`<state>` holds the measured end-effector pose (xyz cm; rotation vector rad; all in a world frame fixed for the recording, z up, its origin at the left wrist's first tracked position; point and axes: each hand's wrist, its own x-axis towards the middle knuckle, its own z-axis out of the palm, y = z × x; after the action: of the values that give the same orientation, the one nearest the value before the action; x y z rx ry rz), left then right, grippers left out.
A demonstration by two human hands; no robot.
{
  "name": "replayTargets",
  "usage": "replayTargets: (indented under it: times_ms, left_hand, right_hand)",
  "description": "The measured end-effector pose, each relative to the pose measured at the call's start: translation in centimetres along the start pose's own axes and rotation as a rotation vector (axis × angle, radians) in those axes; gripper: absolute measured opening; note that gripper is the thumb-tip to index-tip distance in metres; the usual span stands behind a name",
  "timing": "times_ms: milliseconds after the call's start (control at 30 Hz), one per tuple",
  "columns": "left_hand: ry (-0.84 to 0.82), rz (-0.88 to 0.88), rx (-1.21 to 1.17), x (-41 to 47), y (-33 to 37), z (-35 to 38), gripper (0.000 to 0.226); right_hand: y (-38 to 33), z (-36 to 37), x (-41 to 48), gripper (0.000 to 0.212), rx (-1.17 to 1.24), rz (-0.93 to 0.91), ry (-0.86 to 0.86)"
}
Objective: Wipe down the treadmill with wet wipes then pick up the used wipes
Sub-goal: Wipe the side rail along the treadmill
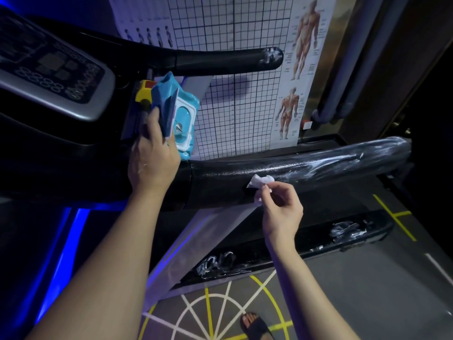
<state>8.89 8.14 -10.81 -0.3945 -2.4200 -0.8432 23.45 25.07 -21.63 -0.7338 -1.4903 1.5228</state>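
Crumpled white wipe [260, 180] against streaked handrail [318, 165]

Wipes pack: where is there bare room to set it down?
The grey floor beside the side rail is bare. Crowded: the smeared handrail, where the right hand pinches a wipe, and the console edge, where the left hand holds the wipes pack.

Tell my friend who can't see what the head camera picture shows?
A person's right hand pinches a crumpled white wipe by a black treadmill handrail streaked with white. The left hand holds a blue pack of wipes beside the console.
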Motion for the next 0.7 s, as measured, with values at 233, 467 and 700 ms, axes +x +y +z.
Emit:
replayTargets:
  times_ms: [233,467,700]
  left_hand:
    - [-0.007,-0.02,0.019,-0.1,0.0,0.1,0.062]
    - [-0.019,-0.018,0.036,-0.1,-0.2,0.1,0.057]
    - [-0.021,0.005,0.027,-0.1,-0.1,0.0,0.051]
  right_hand:
    - [0.8,2.7,-3.5,0.015,-0.025,0.016,-0.166]
    - [0.0,1.1,-0.5,0.011,0.011,-0.019,-0.023]
    - [-0.3,-0.2,2.8,0.008,0.039,0.005,0.23]
